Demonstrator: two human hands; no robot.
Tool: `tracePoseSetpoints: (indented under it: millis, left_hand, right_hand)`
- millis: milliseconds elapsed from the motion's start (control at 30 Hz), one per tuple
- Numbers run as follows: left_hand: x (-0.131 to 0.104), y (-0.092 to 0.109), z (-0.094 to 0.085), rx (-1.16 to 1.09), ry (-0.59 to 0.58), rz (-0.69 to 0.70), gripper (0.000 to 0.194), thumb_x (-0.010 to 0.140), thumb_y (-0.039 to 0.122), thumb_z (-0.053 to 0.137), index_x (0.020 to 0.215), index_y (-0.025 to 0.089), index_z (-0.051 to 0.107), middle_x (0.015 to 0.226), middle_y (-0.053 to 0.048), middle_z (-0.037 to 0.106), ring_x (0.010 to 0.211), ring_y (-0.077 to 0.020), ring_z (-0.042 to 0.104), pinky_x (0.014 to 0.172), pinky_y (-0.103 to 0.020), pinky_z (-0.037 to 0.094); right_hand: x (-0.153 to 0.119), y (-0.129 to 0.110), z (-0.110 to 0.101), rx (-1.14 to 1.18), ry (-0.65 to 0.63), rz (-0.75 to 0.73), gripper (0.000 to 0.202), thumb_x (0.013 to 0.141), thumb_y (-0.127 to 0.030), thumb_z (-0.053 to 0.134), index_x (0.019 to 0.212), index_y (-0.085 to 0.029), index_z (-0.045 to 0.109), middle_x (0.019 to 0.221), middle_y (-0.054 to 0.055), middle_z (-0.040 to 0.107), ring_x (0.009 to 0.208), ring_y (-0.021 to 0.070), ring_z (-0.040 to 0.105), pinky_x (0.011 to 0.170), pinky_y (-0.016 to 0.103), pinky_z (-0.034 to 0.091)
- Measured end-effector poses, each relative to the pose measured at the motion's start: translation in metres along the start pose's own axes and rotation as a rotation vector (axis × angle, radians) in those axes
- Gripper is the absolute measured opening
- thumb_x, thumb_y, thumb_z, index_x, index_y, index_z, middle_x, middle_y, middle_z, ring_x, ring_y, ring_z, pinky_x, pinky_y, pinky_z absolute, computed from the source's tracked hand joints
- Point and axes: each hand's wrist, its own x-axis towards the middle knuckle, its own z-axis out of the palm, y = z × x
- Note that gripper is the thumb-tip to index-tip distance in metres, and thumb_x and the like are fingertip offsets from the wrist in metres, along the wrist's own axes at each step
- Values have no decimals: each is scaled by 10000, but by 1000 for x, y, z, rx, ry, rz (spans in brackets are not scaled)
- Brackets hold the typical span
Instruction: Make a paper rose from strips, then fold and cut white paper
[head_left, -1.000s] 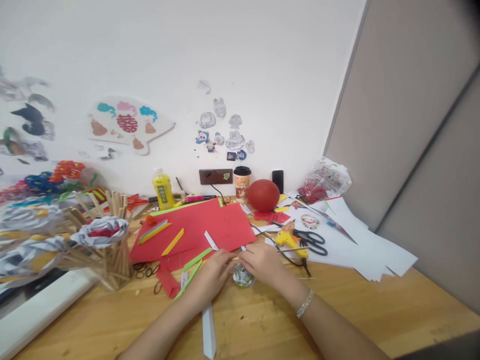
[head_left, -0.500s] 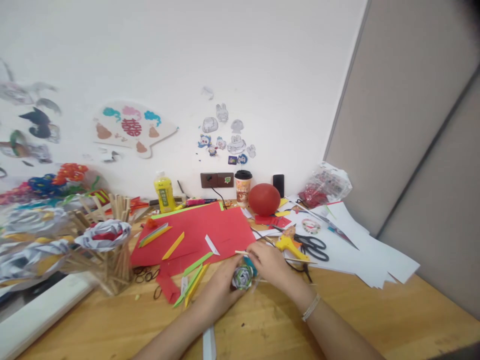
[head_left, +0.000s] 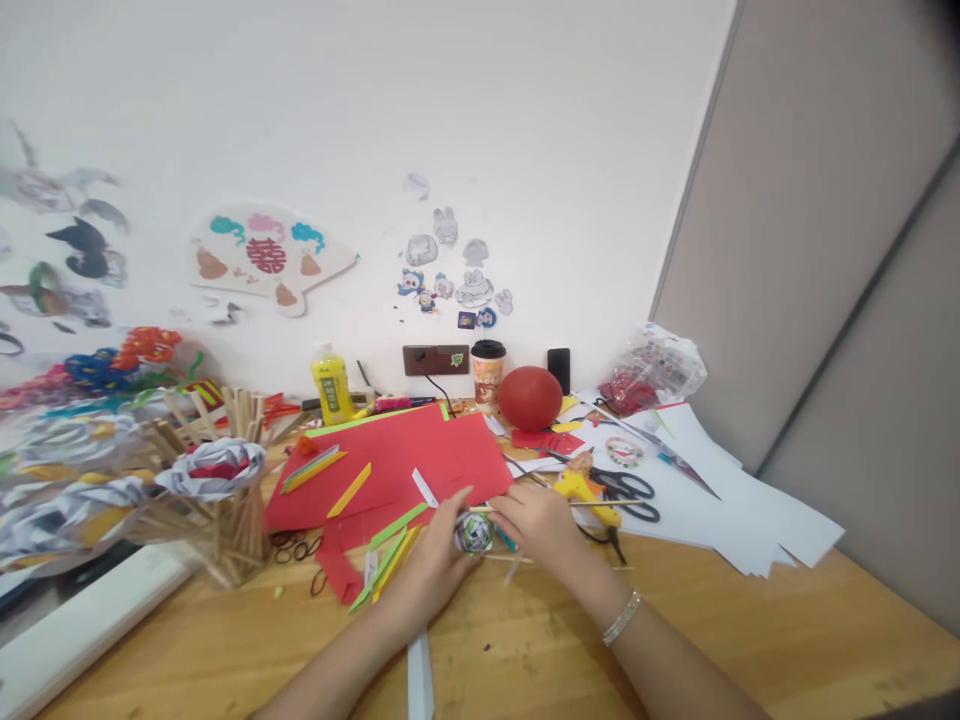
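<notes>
My left hand (head_left: 437,560) is closed around the side of a small rolled paper flower (head_left: 474,534), white with grey and green edges. Close beside it, my right hand (head_left: 538,522) pinches a thin wooden stick (head_left: 589,504). The stick's left end lies just above the flower, and its other end sticks out to the right past the knuckles. A bit of blue paper (head_left: 507,540) shows under the right fingers. Part of the flower is hidden by the left fingers. A white paper strip (head_left: 420,670) lies below the left wrist.
Red sheets (head_left: 405,450) with yellow and green strips lie ahead. Black scissors (head_left: 626,490), a yellow glue gun (head_left: 581,487) and white paper (head_left: 750,500) lie to the right. A red balloon (head_left: 530,398), lidded cup (head_left: 487,375) and yellow bottle (head_left: 332,385) stand behind; paper flowers (head_left: 214,468) crowd the left.
The flower has shifted slightly left and up with my left hand, its face turning. The stick now shows on the right side of my right hand, across the glue gun.
</notes>
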Motion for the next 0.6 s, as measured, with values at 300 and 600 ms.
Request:
tracePoseSetpoints:
  millis: [300, 600]
  left_hand:
    - [-2, 12, -10, 51, -90, 85, 575, 733, 258, 627, 1258, 207, 398, 1225, -101, 539, 1100, -235, 520, 926, -379, 425]
    - [5, 22, -21, 232, 5, 209, 180, 835, 213, 460, 874, 217, 635, 856, -45, 663, 824, -184, 603, 747, -298, 483]
  right_hand:
    - [0, -4, 2, -127, 32, -63, 239, 893, -225, 449, 683, -187, 556, 623, 15, 561, 610, 146, 495, 558, 286, 241]
    - [2, -16, 9, -53, 9, -61, 208, 872, -245, 484, 696, -189, 580, 633, 9, 603, 602, 128, 528, 547, 269, 247]
